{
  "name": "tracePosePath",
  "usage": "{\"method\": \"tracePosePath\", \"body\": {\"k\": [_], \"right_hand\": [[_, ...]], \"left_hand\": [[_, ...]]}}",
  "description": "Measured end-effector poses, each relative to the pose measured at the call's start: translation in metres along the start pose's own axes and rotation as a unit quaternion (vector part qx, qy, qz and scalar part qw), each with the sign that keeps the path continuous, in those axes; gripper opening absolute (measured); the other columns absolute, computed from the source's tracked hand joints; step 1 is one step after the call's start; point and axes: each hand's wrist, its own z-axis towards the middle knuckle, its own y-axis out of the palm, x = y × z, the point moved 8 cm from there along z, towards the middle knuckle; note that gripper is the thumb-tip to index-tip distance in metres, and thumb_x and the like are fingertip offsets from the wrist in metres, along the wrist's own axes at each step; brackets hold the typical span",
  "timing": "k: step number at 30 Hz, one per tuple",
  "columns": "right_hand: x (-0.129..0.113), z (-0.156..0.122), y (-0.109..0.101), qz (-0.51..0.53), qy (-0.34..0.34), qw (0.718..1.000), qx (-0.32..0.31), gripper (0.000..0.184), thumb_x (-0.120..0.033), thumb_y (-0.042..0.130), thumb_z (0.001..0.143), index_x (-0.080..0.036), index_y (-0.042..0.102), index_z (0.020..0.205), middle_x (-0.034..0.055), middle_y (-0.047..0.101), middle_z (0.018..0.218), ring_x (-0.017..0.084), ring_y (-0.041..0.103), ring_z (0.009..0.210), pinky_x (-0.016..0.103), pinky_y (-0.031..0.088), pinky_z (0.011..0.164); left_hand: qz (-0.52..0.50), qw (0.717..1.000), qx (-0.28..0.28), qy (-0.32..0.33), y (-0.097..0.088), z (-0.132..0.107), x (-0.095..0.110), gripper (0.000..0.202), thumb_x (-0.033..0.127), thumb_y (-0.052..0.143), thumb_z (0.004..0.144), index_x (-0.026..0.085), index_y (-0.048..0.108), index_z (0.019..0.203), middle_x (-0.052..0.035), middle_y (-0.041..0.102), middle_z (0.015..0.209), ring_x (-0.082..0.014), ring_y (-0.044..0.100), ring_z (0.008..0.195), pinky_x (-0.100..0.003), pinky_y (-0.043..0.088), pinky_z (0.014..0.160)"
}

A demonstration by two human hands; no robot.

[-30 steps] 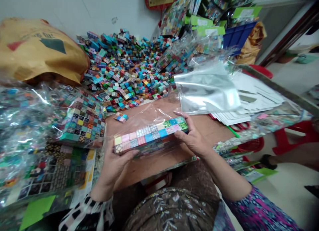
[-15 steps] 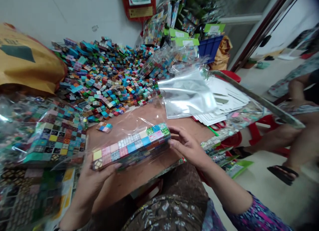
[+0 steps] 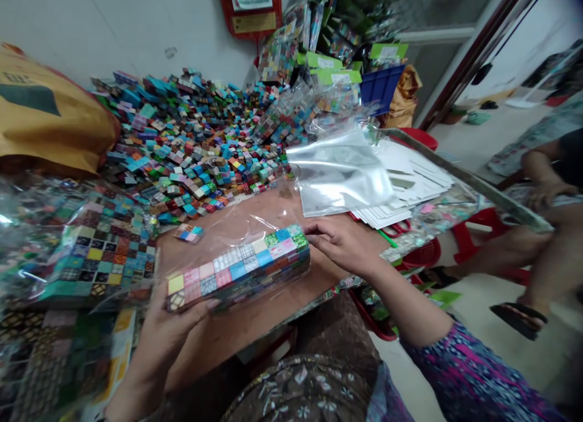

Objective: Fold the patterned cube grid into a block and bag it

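Observation:
A long block of small patterned cubes [image 3: 239, 264] lies in a clear plastic bag [image 3: 255, 223] over the brown work board. My left hand [image 3: 175, 325] is closed around its left end, with the thumb along the near lower edge. My right hand [image 3: 339, 246] is at the other end, fingers bent together against the bag's edge beside the green cubes; the fingertips are partly hidden. Behind the bag's left part lies a small loose piece of joined cubes [image 3: 189, 232].
A large heap of loose cubes [image 3: 200, 136] covers the back. Bagged cube blocks [image 3: 104, 246] stand at left, beneath a yellow sack [image 3: 50, 112]. Flat clear bags [image 3: 341, 173], white cards [image 3: 419, 179] and red scissors [image 3: 401, 229] lie right. Another person's leg [image 3: 492, 252] is beyond the table.
My right hand has shifted slightly, its thumb no longer spread over the block's end and its fingers now drawn together there. My left hand and the block stay nearly in place.

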Motion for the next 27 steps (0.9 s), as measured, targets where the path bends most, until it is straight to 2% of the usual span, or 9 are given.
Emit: {"method": "tracePosePath", "body": {"k": [4,7,9,11,13,15,19,22,27], "right_hand": [[-0.008,0.003,-0.004,-0.115,-0.015,0.991,-0.068,0.017,-0.028,0.052,0.099,-0.022,0.068,0.103,0.0044,0.074,0.103,0.019,0.067,0.094,0.034,0.049,0.081],[-0.006,0.003,-0.004,-0.143,0.005,0.986,-0.089,0.018,-0.03,0.052,0.099,-0.023,0.067,0.104,0.0049,0.073,0.102,0.02,0.066,0.092,0.037,0.05,0.081],[-0.002,0.001,-0.002,-0.071,0.019,0.994,-0.078,0.019,-0.03,0.05,0.099,-0.022,0.065,0.108,0.0062,0.072,0.106,0.021,0.066,0.097,0.039,0.051,0.086],[0.004,-0.004,0.003,0.073,0.029,0.994,-0.075,0.025,-0.031,0.05,0.1,-0.024,0.06,0.122,0.0082,0.067,0.123,0.021,0.063,0.111,0.041,0.052,0.094],[0.011,-0.008,0.011,0.215,0.037,0.972,-0.092,0.038,-0.032,0.053,0.099,-0.027,0.051,0.137,0.0085,0.058,0.139,0.02,0.057,0.125,0.042,0.049,0.103],[0.017,-0.011,0.018,0.296,0.046,0.947,-0.118,0.045,-0.031,0.058,0.096,-0.029,0.048,0.141,0.007,0.056,0.143,0.019,0.053,0.131,0.044,0.044,0.109],[0.024,-0.011,0.024,0.361,0.075,0.918,-0.147,0.045,-0.029,0.066,0.091,-0.028,0.056,0.135,0.0052,0.06,0.138,0.019,0.056,0.126,0.046,0.042,0.111],[0.027,-0.009,0.026,0.366,0.099,0.914,-0.145,0.048,-0.027,0.071,0.086,-0.029,0.059,0.132,0.0038,0.063,0.133,0.019,0.059,0.118,0.046,0.045,0.107],[0.026,-0.005,0.026,0.348,0.098,0.923,-0.132,0.042,-0.025,0.073,0.083,-0.028,0.063,0.124,0.0031,0.066,0.124,0.019,0.06,0.111,0.043,0.048,0.101]], "left_hand": [[-0.015,1.0,-0.01,-0.007,0.002,-0.001,0.0,0.063,0.015,0.092,0.048,0.029,0.067,0.104,0.0043,0.075,0.096,-0.0182,0.069,0.089,-0.023,0.058,0.081],[-0.018,1.0,-0.008,-0.006,0.002,-0.001,0.001,0.064,0.015,0.092,0.049,0.03,0.067,0.106,0.0056,0.075,0.098,-0.016,0.069,0.091,-0.019,0.057,0.082],[-0.016,1.0,-0.007,-0.008,0.002,-0.001,0.0,0.062,0.016,0.093,0.05,0.03,0.067,0.105,0.0054,0.075,0.097,-0.0153,0.07,0.089,-0.018,0.057,0.08],[-0.017,1.0,-0.007,-0.01,0.002,-0.001,0.0,0.062,0.017,0.093,0.049,0.028,0.067,0.104,0.0042,0.075,0.095,-0.0168,0.07,0.088,-0.02,0.058,0.079],[-0.022,1.0,-0.004,-0.01,0.003,-0.001,0.001,0.064,0.016,0.093,0.048,0.028,0.067,0.104,0.0032,0.074,0.096,-0.0206,0.071,0.094,-0.025,0.059,0.083],[-0.027,1.0,-0.001,-0.013,0.003,-0.001,0.002,0.065,0.016,0.093,0.048,0.029,0.066,0.105,0.0035,0.074,0.098,-0.0235,0.069,0.103,-0.028,0.058,0.088],[-0.035,0.999,-0.005,-0.023,0.005,-0.004,0.003,0.062,0.017,0.092,0.051,0.029,0.065,0.105,0.0052,0.072,0.097,-0.0213,0.067,0.109,-0.024,0.055,0.093],[-0.057,0.998,-0.018,-0.02,0.006,-0.005,0.003,0.062,0.016,0.092,0.054,0.027,0.065,0.109,0.0037,0.073,0.101,-0.0188,0.067,0.107,-0.022,0.054,0.093],[-0.135,0.991,-0.006,0.005,0.013,0.0,0.003,0.071,0.026,0.095,0.05,0.025,0.067,0.115,-0.0024,0.074,0.106,-0.024,0.07,0.101,-0.031,0.057,0.094]]}}
